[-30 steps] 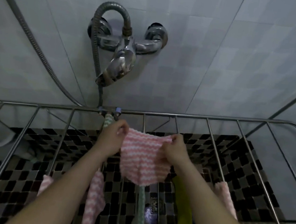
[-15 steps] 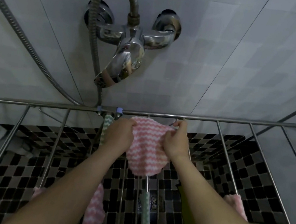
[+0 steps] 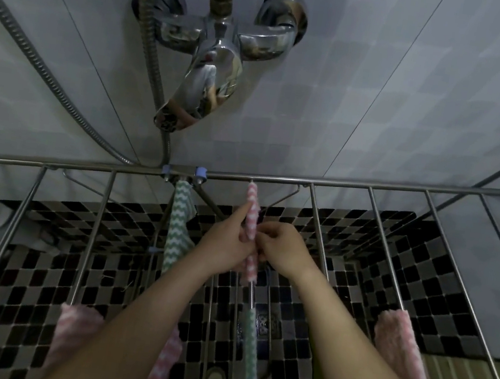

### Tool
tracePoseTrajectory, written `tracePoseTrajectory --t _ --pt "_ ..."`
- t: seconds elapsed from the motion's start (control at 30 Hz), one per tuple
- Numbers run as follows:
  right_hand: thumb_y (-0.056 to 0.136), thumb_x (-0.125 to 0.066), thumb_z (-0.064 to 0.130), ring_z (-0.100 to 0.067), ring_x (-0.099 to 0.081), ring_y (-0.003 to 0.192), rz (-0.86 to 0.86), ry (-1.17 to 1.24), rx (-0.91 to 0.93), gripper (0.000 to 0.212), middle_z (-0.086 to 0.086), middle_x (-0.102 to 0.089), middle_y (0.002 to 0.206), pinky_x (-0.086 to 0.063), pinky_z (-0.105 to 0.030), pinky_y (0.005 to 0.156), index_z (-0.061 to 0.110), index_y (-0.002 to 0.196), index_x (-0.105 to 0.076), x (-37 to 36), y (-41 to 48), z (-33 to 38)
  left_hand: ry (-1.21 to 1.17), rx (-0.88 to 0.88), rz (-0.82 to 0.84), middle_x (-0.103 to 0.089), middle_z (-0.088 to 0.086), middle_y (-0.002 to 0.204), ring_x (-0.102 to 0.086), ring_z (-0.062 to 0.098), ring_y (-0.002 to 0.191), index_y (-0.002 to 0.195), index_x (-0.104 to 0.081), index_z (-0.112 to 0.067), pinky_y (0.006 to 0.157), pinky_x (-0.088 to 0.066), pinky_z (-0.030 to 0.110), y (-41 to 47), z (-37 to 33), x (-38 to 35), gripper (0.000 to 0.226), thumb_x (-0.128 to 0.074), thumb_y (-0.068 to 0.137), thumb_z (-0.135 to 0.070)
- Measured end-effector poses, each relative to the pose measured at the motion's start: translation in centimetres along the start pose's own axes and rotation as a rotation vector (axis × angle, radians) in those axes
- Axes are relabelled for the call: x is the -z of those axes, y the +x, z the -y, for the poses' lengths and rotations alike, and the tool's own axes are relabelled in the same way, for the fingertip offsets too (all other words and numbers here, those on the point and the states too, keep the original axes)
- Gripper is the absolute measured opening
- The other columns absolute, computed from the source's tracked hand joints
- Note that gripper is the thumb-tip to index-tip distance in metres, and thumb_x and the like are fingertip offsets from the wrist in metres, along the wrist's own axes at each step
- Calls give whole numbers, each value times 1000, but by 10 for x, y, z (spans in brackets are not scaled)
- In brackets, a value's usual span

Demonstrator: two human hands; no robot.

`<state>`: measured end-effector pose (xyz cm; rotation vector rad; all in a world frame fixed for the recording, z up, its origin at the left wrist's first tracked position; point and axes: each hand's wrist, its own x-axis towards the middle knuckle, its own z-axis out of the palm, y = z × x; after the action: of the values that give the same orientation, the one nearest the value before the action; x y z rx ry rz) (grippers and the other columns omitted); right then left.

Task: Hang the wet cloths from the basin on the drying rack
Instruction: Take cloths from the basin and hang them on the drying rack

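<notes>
A fluffy pink zigzag cloth (image 3: 252,219) is draped over a thin shiny bar (image 3: 252,299) of the drying rack (image 3: 373,188). It is pinched on both sides by the left hand (image 3: 228,246) and right hand (image 3: 286,254).

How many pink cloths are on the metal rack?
4: one pink zigzag cloth in left hand and right hand, one lower left, one bottom centre, one far right. Others may be hidden.

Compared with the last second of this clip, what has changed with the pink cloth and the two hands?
The pink striped cloth, earlier held spread flat between both hands, now hangs folded over a rod of the drying rack. The left hand and right hand have moved in from its corners and pinch it from either side. The green cloth hangs where it did.
</notes>
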<state>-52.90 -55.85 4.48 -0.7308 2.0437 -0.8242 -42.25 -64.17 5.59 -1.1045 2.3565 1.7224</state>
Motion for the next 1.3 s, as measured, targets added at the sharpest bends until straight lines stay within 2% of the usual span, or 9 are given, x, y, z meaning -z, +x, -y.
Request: tracePoseTrajectory --t 0.2,0.3,0.43,0.67,0.8,0.9,1.0,1.13,1.3 --pt "98 -51 17 -12 -67 60 -7 28 -69 19 -1 -70 72 -55 -29 65 13 95 -69 -1 -11 -1 95 -51 100 -36 9 153 -54 16 121 153 3 -35 82 -49 18 13 5 8 96 -62 88 -7" --pt "99 -48 16 -13 -70 66 21 -2 -68 24 -1 -71 72 -50 -25 65 8 96 -71 -1 -17 0 31 -86 132 -53 21 131 -60 14 97 152 -1 -41 86 -50 33 20 9 9 105 -66 77 -6" --pt "92 -60 28 -14 -69 75 -2 -169 -32 20 2 -72 73 -55 -32 77 17 85 -75 -1 -26 0 -10 -86 118 -58 4 96 -55 6 81 151 -11 -44 79 -50 20 26 15 12 95 -64 82 -7" --pt "86 -66 31 -25 -68 83 -156 -385 -29 16 -6 -72 85 -56 -35 76 17 83 -73 -22 -44 2 44 -110 104 -27 -13 153 -40 -5 116 152 9 -38 81 -38 8 27 17 9 105 -67 85 -10" --pt "91 -59 36 -30 -68 85 -249 -564 -27 22 -9 -70 90 -49 -32 67 17 90 -70 -29 -49 7 54 -87 121 -34 -27 95 -41 -11 77 150 17 -35 63 -41 0 33 19 5 108 -61 84 -1" --pt "92 -60 25 -30 -69 91 -266 -704 -24 14 -9 -71 99 -48 -32 66 16 99 -68 -35 -53 12 30 -86 124 -49 -4 123 -49 4 95 150 17 -37 76 -43 19 33 19 1 110 -62 80 -6" --pt "94 -58 23 -29 -69 92 -296 -743 -5 14 -9 -71 101 -50 -33 67 14 100 -68 -41 -58 13 141 -110 34 -21 -3 160 -43 8 124 151 13 -38 93 -39 25 25 14 1 105 -63 83 -13" --pt "103 -30 44 -31 -68 86 -354 -607 22 47 -10 -71 92 -42 -32 61 15 95 -66 -44 -72 4 256 -180 -196 -39 6 150 -52 25 124 152 -6 -40 95 -45 36 8 17 -7 77 -54 93 -28" --pt "96 -44 33 -24 -67 84 -321 -409 76 26 -2 -71 91 -54 -36 67 20 100 -66 -42 -99 -17 400 -201 -208 -56 7 117 -51 12 87 151 -25 -28 71 -38 22 -28 27 -27 58 -48 98 -31"
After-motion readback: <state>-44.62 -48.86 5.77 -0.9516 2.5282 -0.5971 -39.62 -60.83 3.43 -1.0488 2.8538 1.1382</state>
